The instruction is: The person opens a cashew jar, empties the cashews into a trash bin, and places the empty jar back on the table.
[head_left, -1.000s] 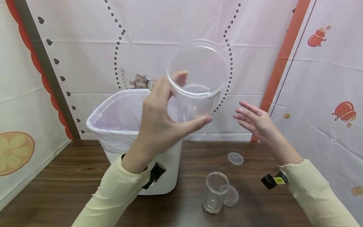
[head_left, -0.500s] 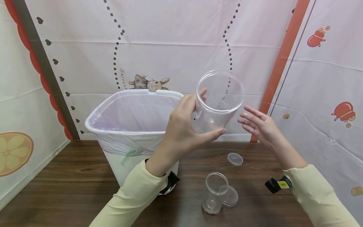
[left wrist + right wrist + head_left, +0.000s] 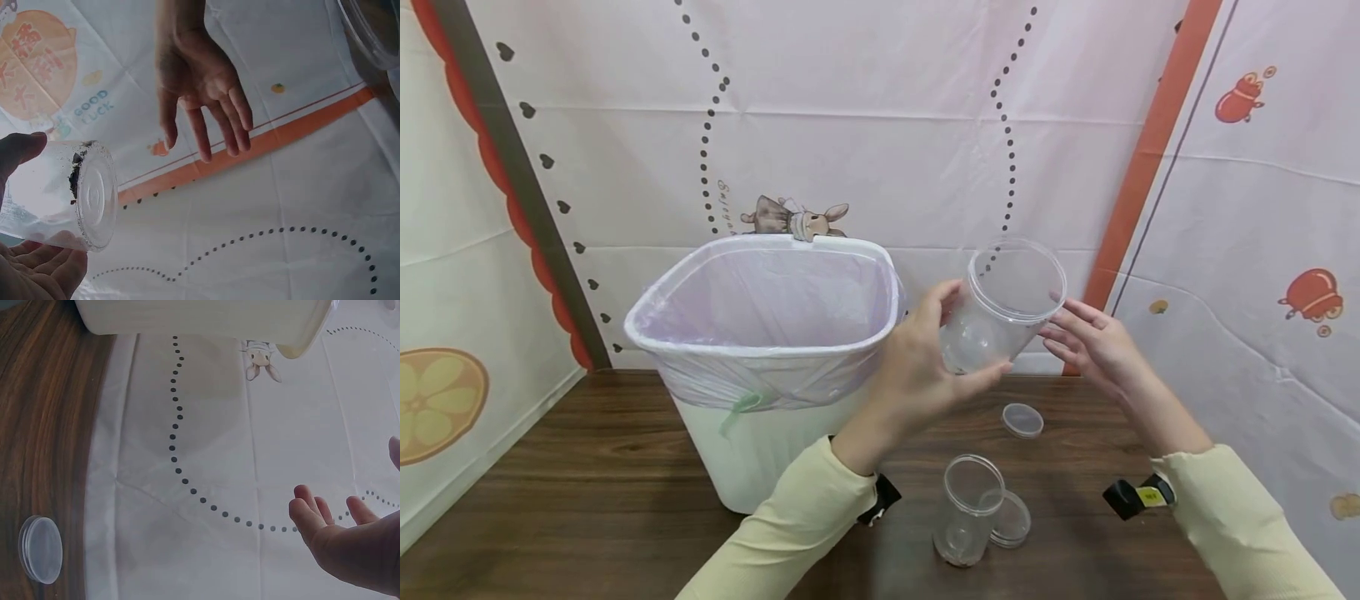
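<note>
A clear plastic jar (image 3: 1000,304), without a lid and tilted, is in the air right of the bin. My left hand (image 3: 917,367) grips its side, thumb in front and fingers behind. In the left wrist view dark crumbs cling near the bottom of the jar (image 3: 75,187). My right hand (image 3: 1093,342), fingers loosely extended, is beside the jar's right side; in the head view its fingertips overlap the rim. The right wrist view shows the right hand (image 3: 344,540) with nothing in its grasp.
A white bin (image 3: 775,354) lined with a plastic bag stands at left. A second clear jar (image 3: 966,517) stands upright on the wooden table (image 3: 587,467), one lid (image 3: 1011,521) beside it. Another clear lid (image 3: 1022,421) lies farther back. Printed cloth hangs behind.
My left hand has carried the jar down and to the right, away from the bin, close to the right hand. The right hand has shifted slightly right and down.
</note>
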A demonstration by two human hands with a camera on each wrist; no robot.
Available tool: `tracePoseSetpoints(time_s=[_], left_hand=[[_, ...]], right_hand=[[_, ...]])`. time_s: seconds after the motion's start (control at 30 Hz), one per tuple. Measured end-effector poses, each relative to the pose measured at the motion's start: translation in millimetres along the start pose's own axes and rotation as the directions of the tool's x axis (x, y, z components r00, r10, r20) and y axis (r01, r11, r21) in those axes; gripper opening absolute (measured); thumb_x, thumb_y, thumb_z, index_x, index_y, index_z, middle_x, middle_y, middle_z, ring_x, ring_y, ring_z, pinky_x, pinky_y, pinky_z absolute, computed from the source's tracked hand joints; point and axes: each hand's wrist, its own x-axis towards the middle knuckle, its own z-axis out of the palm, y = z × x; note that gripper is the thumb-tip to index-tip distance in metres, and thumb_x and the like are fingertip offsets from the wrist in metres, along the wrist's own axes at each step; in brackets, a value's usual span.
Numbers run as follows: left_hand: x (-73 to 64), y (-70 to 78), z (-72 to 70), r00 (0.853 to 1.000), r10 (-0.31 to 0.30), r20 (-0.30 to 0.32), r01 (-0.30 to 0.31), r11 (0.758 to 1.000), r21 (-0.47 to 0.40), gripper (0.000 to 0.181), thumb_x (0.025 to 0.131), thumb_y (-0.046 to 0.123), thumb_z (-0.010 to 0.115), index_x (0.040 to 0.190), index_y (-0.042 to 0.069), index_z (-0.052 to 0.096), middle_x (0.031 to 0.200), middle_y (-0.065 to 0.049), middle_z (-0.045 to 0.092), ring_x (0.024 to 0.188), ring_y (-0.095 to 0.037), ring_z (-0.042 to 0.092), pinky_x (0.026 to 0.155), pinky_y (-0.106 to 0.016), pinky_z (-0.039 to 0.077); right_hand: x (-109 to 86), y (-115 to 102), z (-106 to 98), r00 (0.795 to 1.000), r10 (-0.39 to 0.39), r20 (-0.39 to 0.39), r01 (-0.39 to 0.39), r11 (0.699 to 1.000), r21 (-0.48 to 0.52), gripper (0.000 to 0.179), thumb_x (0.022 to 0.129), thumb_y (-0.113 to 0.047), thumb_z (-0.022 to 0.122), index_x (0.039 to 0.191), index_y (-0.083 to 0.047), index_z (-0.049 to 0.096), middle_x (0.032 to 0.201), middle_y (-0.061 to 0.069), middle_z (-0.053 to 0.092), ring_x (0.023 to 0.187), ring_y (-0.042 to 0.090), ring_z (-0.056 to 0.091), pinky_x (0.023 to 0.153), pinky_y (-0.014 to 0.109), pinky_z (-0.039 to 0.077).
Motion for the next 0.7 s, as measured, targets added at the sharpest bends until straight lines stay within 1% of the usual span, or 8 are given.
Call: tracePoseSetpoints(time_s=[0.07, 0.13, 0.2, 0.27, 0.37, 0.43, 0.57, 0.7], left_hand=[[-1.9, -2.7, 5.7, 1.000, -0.017, 0.011, 0.017, 1.000, 0.019, 0.079, 0.062, 0.025, 0.083, 0.122, -0.004, 0.042, 0.105, -0.014, 0.060, 0.093, -0.021, 0.058, 0.075, -0.027, 0.049], [-3.3, -6.2, 10.9, 0.999, -0.038, 0.023, 0.037, 0.999, 0.027, 0.078, 0.063, 0.026, 0.083, 0.123, -0.003, 0.042, 0.106, -0.015, 0.059, 0.094, -0.021, 0.057, 0.076, -0.028, 0.049], [-4.6, -10.6, 15.6, 0.998, -0.060, 0.031, 0.059, 0.998, 0.032, 0.078, 0.063, 0.027, 0.082, 0.123, -0.002, 0.042, 0.108, -0.015, 0.059, 0.096, -0.022, 0.056, 0.077, -0.031, 0.048], [-6.2, -15.7, 20.2, 0.996, -0.080, 0.050, 0.078, 0.996, 0.033, 0.077, 0.064, 0.028, 0.081, 0.124, -0.001, 0.042, 0.110, -0.015, 0.057, 0.098, -0.022, 0.055, 0.077, -0.031, 0.048], [-9.8, -24.6, 27.2, 0.992, -0.097, 0.078, 0.094, 0.995, 0.041, 0.077, 0.066, 0.028, 0.080, 0.125, -0.001, 0.042, 0.112, -0.015, 0.057, 0.100, -0.022, 0.054, 0.078, -0.031, 0.048], [-12.9, -31.2, 32.4, 0.991, -0.097, 0.090, 0.093, 0.995, 0.048, 0.077, 0.066, 0.027, 0.080, 0.126, -0.001, 0.041, 0.114, -0.014, 0.056, 0.101, -0.022, 0.054, 0.079, -0.031, 0.048], [-19.9, -45.2, 44.3, 0.990, -0.105, 0.092, 0.099, 0.993, 0.067, 0.078, 0.065, 0.025, 0.081, 0.126, -0.002, 0.042, 0.117, -0.014, 0.053, 0.103, -0.023, 0.053, 0.087, -0.032, 0.045], [-28.4, -60.5, 59.0, 0.979, -0.159, 0.126, 0.148, 0.985, 0.091, 0.078, 0.064, 0.025, 0.081, 0.126, -0.003, 0.043, 0.116, -0.015, 0.052, 0.103, -0.023, 0.054, 0.088, -0.033, 0.045]], right_hand=[[-0.2, 2, -2, 1.000, 0.003, -0.001, -0.003, 1.000, 0.010, 0.040, 0.087, -0.009, 0.059, 0.125, -0.014, 0.047, 0.095, -0.003, 0.067, 0.087, 0.014, 0.065, 0.076, 0.024, 0.051], [-0.4, 3, -4, 1.000, 0.004, 0.001, -0.004, 1.000, 0.011, 0.057, 0.087, -0.009, 0.059, 0.138, -0.008, 0.033, 0.095, -0.003, 0.067, 0.086, 0.014, 0.065, 0.076, 0.024, 0.051], [-0.2, 5, -6, 1.000, -0.002, 0.006, 0.002, 1.000, 0.009, 0.061, 0.087, -0.009, 0.058, 0.139, -0.006, 0.026, 0.095, -0.003, 0.067, 0.087, 0.014, 0.065, 0.076, 0.024, 0.051], [0.1, 7, -8, 1.000, -0.013, 0.019, 0.013, 1.000, 0.011, 0.050, 0.088, -0.008, 0.056, 0.134, -0.008, 0.037, 0.096, -0.002, 0.067, 0.087, 0.015, 0.065, 0.077, 0.024, 0.051], [-0.4, 10, -12, 0.999, -0.018, 0.034, 0.018, 1.000, 0.013, 0.022, 0.089, -0.008, 0.055, 0.110, -0.015, 0.057, 0.097, 0.000, 0.067, 0.089, 0.016, 0.065, 0.077, 0.024, 0.051], [-1.3, 12, -14, 0.999, -0.010, 0.030, 0.010, 1.000, 0.000, 0.020, 0.089, -0.009, 0.055, 0.104, -0.020, 0.063, 0.097, 0.000, 0.067, 0.089, 0.016, 0.065, 0.078, 0.024, 0.051], [-2.8, 16, -18, 1.000, 0.017, -0.003, -0.017, 1.000, -0.020, 0.020, 0.089, -0.010, 0.056, 0.103, -0.022, 0.062, 0.096, -0.001, 0.066, 0.090, 0.014, 0.064, 0.077, 0.024, 0.051], [-3.1, 19, -20, 0.999, 0.031, -0.019, -0.031, 0.999, -0.011, 0.021, 0.089, -0.010, 0.056, 0.103, -0.023, 0.062, 0.096, -0.001, 0.065, 0.090, 0.014, 0.064, 0.077, 0.024, 0.051]])
